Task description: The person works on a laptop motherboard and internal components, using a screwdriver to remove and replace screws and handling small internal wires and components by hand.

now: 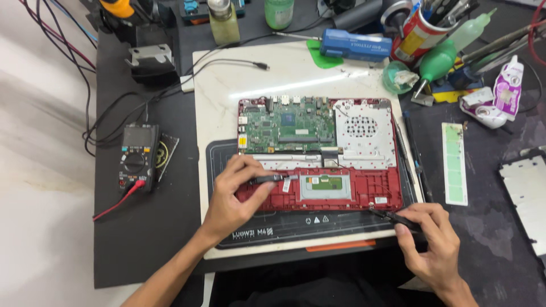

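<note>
An opened red laptop base lies on a white slab, with a green circuit board and a silver metal shield in its upper half. My left hand rests on the laptop's lower left and pinches a small black part with a thin cable. My right hand holds black tweezers whose tip touches the laptop's lower right corner.
A black multimeter with a red lead lies left on the dark mat. Bottles, a blue tool, a green squeeze bottle and a can of tools crowd the back. A green strip and a metal plate lie right.
</note>
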